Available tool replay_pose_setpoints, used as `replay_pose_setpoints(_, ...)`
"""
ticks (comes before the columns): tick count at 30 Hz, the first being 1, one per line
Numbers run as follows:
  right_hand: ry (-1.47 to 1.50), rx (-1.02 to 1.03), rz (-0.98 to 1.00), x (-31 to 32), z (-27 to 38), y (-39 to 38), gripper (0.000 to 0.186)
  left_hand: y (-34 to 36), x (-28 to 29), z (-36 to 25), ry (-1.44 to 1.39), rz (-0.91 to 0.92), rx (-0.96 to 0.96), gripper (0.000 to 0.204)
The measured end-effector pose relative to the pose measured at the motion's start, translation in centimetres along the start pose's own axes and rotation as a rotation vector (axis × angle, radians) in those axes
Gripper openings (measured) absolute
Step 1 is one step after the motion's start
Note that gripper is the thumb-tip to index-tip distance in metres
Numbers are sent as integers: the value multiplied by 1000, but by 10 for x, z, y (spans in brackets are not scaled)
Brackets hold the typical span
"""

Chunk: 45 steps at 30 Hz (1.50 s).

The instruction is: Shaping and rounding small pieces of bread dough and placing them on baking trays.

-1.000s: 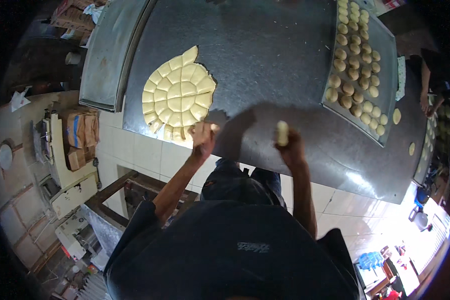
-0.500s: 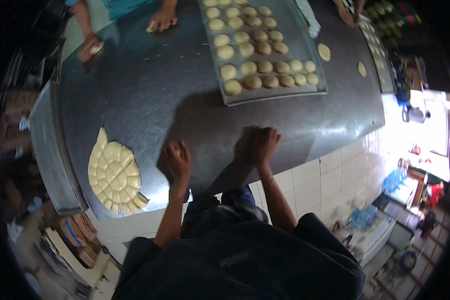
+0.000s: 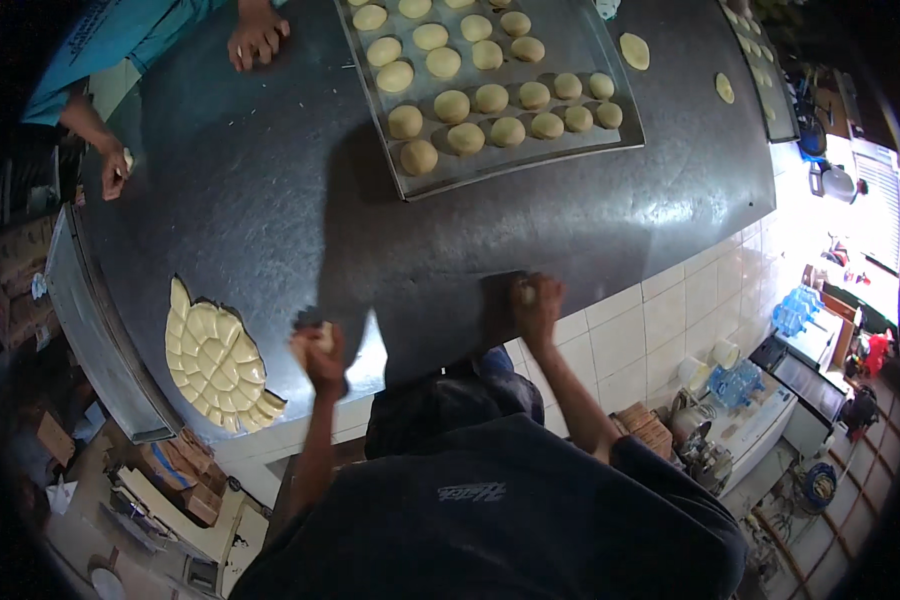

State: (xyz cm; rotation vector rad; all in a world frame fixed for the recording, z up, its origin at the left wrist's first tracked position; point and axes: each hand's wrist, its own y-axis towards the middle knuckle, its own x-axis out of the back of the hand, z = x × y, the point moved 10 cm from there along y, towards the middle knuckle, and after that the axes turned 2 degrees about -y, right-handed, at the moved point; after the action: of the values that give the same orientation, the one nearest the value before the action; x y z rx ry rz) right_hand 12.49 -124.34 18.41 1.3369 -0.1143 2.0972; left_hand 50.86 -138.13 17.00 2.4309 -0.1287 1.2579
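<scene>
My left hand [image 3: 322, 362] is curled round a pale piece of dough near the table's front edge, just right of the cut dough. At the same edge, farther right, my right hand [image 3: 540, 312] has its fingers closed; a bit of pale dough shows between them. A flat round of dough [image 3: 215, 362], scored into several small pieces, lies on the dark table [image 3: 440, 240] to the left. Beyond my hands stands a metal tray [image 3: 520, 163] with rows of round dough balls [image 3: 507, 132].
Across the table at the far left, a co-worker's hands [image 3: 258, 40] work at the surface. Two flat dough ovals [image 3: 634, 51] lie right of the tray, near a second tray [image 3: 782, 122]. A metal panel [image 3: 105, 340] borders the left side. Blue water jugs [image 3: 736, 386] stand right.
The view has shifted, so the tray sits higher and more to the left. My left hand has moved toward the cut dough and me; my right hand stays near the front edge.
</scene>
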Motion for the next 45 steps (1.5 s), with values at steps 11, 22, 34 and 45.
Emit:
replay_pose_setpoints(11, -80, -37, -136, 15, -12, 1, 17, 27, -2, 16, -51, 116, 88, 16)
replay_pose_setpoints(22, 11, -209, -190, 18, -30, -12, 23, 27, -7, -6, -228, 141, -33, 20)
replay_pose_setpoints(34, 596, -328, -102, 12, 59, -52, 63, -11, 10, -47, -612, 61, 290, 39)
replay_pose_setpoints(45, 251, 91, 535, -102, 111, -21, 52, 36, -69, -110, -696, 508, 89, 45)
